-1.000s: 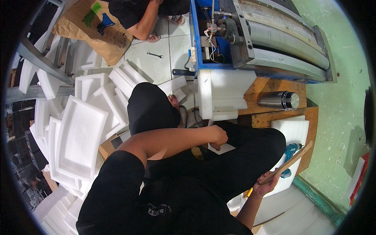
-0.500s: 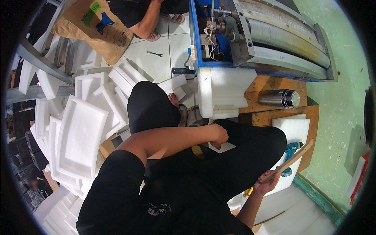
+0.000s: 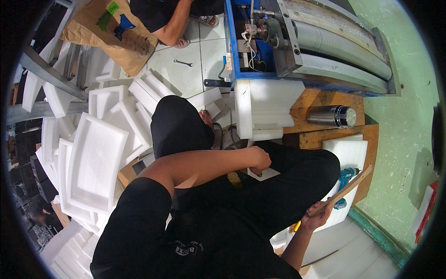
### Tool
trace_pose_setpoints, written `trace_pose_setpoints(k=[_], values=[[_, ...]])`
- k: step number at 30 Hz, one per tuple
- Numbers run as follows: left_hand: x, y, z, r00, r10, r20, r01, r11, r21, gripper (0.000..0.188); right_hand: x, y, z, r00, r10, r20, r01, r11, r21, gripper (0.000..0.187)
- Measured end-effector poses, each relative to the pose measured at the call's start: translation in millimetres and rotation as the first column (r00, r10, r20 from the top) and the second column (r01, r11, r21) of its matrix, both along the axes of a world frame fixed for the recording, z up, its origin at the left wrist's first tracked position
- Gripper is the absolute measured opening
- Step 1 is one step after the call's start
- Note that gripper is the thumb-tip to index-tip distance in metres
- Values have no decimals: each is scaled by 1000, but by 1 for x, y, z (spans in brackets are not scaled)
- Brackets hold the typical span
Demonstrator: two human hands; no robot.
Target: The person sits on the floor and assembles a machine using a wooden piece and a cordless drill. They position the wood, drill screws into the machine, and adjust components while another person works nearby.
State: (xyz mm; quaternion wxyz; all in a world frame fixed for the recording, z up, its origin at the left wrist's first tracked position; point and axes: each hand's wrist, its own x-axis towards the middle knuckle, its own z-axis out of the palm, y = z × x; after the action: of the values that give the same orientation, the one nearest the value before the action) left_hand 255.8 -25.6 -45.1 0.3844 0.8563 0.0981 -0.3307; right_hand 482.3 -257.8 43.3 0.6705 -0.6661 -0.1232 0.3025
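My right hand (image 3: 318, 217) grips one end of a thin, flat wooden strip (image 3: 346, 189), which slants up and away to the right beside my knee. My left arm crosses in front of my body. At its end my left hand (image 3: 261, 160) rests by my thigh with its fingers curled closed, and nothing shows in it. Just below that hand lies a piece of white material (image 3: 265, 176), partly covered by my clothes. Behind the strip, a teal cordless drill (image 3: 346, 176) lies on a white foam sheet (image 3: 355, 151).
White foam trays (image 3: 96, 162) pile up on the left. A roller machine (image 3: 339, 49) stands ahead right, near a steel flask (image 3: 331, 116) on a wooden box (image 3: 320, 100). A wrench (image 3: 183, 63) lies on tiles before another person (image 3: 172, 28), beside a paper sack (image 3: 116, 35).
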Motion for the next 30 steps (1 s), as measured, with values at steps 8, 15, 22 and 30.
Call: trace_pose_setpoints(k=[8,15,22,30], values=[[0,-1,-1,1000,-8,17,7,1000,16,48,-2,1,2,1000,11,-13,-11,1000,17,39],[-1,1,2,1000,-7,8,7,1000,-8,46,0,1,0,999,32,0,-32,999,35,38],[-2,1,4,1000,-3,7,3,1000,-8,47,-1,1,1,999,38,-3,-38,999,37,37],[0,0,0,1000,-16,21,16,1000,2,47,-1,1,2,1000,9,-23,-9,1000,23,39]])
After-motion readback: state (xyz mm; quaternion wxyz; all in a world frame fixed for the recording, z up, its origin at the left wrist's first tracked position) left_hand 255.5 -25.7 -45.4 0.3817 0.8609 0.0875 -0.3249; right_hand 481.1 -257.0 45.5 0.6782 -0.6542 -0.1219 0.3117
